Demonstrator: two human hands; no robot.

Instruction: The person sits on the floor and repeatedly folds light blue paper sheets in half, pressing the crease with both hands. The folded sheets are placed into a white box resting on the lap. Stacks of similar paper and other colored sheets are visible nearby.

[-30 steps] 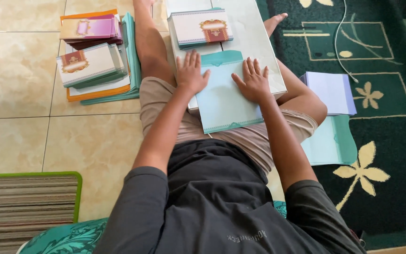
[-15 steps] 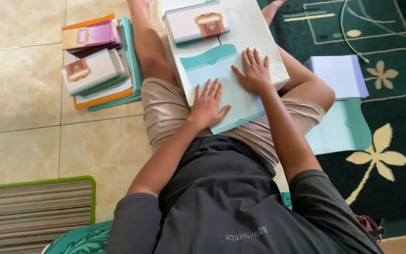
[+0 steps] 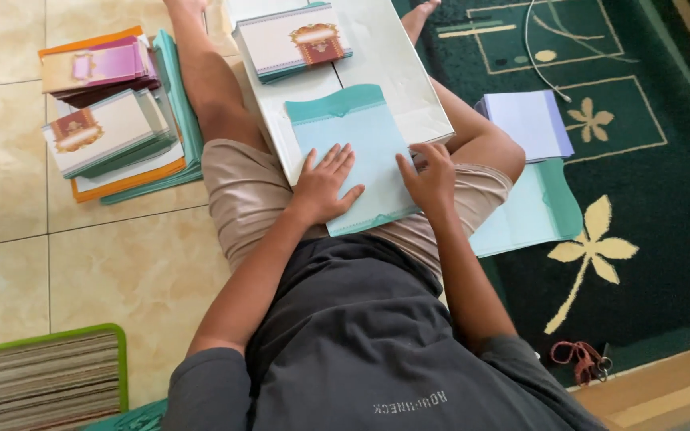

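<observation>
Beige floor tiles (image 3: 9, 183) fill the left side, and a dark green carpet (image 3: 664, 160) with cream flower shapes covers the right. At the lower left lies a striped mat (image 3: 37, 375) with a green border. Above it, on the tiles, sit 2 stacks of decorated cards (image 3: 109, 120), resting on teal and orange sheets. A person in a dark shirt and beige shorts sits on the floor with a white board (image 3: 409, 88) across the lap. At the far end of the board lies another small stack of cards (image 3: 293, 40). Nearer the body, a light teal envelope (image 3: 357, 136) with a darker scalloped flap lies flat on the board, its near edge hanging over the thighs. The left hand (image 3: 325, 187) rests flat on the envelope's lower left part, fingers spread, gripping nothing. The right hand (image 3: 429, 179) presses on the envelope's right edge, fingers bent down and loosely apart, not closed around it. Right of the knee, on the carpet, lie a pile of pale lilac sheets (image 3: 529, 120) and more teal envelopes (image 3: 529, 211). Red-handled scissors (image 3: 580, 359) lie at the carpet's lower edge.
</observation>
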